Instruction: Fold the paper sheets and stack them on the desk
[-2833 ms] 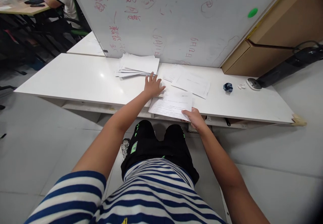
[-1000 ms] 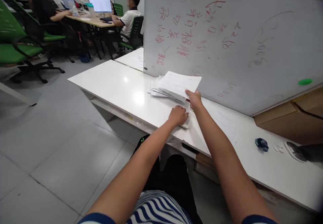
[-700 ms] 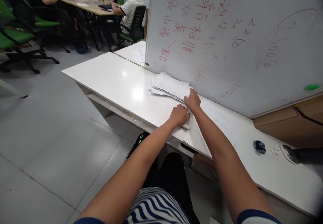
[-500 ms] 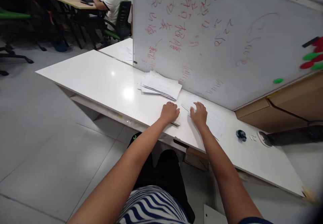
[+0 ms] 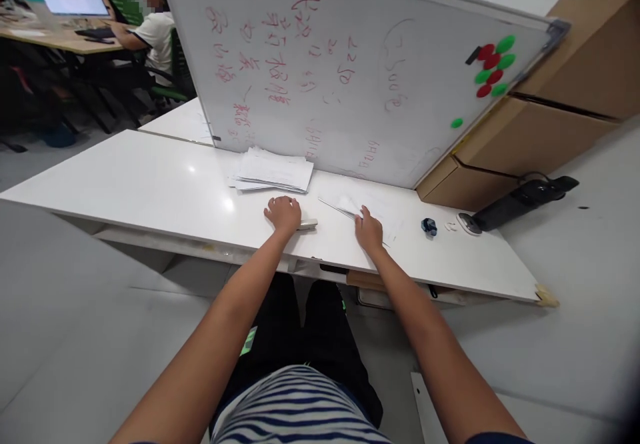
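My left hand [image 5: 283,215] lies palm down on the desk, its fingers bent over one end of a pale, narrow object that looks like a stapler [image 5: 309,225]. The other end of it pokes out to the right of the hand. My right hand [image 5: 369,231] is closed on the near edge of some white sheets of paper [image 5: 393,214]; the thumb side is partly hidden. Beyond my left hand lies a thick, uneven stack of papers [image 5: 273,171], which neither hand touches.
A whiteboard [image 5: 350,84] with red writing and round magnets stands along the desk's [image 5: 125,177] back. Cardboard boxes [image 5: 500,137] and a black device [image 5: 520,203] are at the right, with a small dark blue item [image 5: 429,226] nearby. Another person [image 5: 155,37] sits at the far left.
The view has swung to the right. My right hand's fingers have gone from spread above the sheets to closed at their edge. My left hand stays by the stapler.
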Demonstrator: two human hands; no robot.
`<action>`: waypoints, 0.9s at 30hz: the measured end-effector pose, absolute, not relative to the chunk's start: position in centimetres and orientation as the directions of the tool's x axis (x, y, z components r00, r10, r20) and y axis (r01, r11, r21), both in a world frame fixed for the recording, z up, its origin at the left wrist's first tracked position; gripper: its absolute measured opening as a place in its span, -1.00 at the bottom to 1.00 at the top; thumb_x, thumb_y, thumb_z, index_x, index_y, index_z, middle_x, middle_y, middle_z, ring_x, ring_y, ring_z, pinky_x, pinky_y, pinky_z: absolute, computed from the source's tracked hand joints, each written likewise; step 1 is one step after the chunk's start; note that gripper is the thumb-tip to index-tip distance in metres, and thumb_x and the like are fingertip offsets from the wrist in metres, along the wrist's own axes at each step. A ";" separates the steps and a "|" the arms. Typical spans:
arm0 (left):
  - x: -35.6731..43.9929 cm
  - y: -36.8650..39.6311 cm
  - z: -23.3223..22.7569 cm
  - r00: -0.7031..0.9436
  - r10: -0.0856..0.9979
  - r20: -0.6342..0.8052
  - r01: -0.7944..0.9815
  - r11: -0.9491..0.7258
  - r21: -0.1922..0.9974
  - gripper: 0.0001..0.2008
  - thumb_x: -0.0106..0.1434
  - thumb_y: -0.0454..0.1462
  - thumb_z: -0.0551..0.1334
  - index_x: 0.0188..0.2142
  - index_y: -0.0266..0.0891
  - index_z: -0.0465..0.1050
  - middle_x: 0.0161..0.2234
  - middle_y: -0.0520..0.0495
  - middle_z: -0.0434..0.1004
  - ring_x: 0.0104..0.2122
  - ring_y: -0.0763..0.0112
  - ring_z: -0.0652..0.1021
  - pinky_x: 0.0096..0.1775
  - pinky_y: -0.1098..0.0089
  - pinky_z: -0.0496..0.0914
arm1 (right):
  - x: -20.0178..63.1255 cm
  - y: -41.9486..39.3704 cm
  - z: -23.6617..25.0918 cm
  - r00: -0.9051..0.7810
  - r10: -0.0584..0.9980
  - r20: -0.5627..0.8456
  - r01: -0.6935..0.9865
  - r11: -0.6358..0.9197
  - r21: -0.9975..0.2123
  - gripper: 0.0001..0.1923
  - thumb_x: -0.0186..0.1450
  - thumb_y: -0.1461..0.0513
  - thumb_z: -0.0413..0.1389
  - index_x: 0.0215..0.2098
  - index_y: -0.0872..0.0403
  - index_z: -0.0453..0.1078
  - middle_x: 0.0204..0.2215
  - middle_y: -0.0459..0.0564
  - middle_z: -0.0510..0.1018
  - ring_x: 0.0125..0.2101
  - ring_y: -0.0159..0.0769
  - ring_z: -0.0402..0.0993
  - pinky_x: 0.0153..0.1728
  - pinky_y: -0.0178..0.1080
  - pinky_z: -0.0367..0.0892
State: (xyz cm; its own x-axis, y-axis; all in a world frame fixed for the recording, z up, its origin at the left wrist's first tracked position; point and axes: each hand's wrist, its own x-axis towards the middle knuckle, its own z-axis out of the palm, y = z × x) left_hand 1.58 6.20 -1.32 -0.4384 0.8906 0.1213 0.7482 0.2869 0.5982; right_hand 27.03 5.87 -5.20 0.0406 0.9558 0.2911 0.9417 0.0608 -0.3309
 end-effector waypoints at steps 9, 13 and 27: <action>1.5 6.9 -0.8 -0.486 0.873 0.041 0.668 0.341 0.661 -0.71 0.37 -0.15 0.04 -0.11 -0.18 0.46 0.16 -0.24 0.39 0.29 0.01 0.14 0.21 -0.12 0.00 | 27.8 6.2 -5.6 0.292 0.916 0.273 0.867 -0.133 -0.480 -0.54 0.46 0.15 -0.27 0.21 0.12 0.22 -0.37 0.09 0.55 -0.39 -0.18 0.43 -0.40 -0.27 0.14; 1.4 6.8 0.5 -0.437 0.869 0.233 0.741 0.201 0.640 -0.74 0.38 -0.18 0.03 -0.10 -0.17 0.45 0.14 -0.21 0.42 0.29 0.02 0.14 0.24 -0.18 -0.14 | 27.9 6.4 -5.7 0.263 0.922 0.283 0.885 -0.113 -0.452 -0.60 0.46 0.15 -0.25 -0.04 0.12 0.37 -0.44 0.05 0.51 -0.45 -0.23 0.34 -0.43 -0.29 0.06; 13.6 2.5 -0.3 0.126 0.992 -0.023 0.172 0.001 0.985 -0.39 0.34 -0.07 0.16 0.25 -0.41 0.18 0.22 -0.38 0.31 0.14 0.17 0.44 0.07 0.31 0.34 | 27.5 4.3 -5.4 0.050 0.876 0.480 0.936 0.127 -0.329 -0.63 0.46 0.14 -0.13 -0.16 0.13 0.47 -0.37 0.08 0.62 -0.36 -0.23 0.49 -0.34 -0.29 0.18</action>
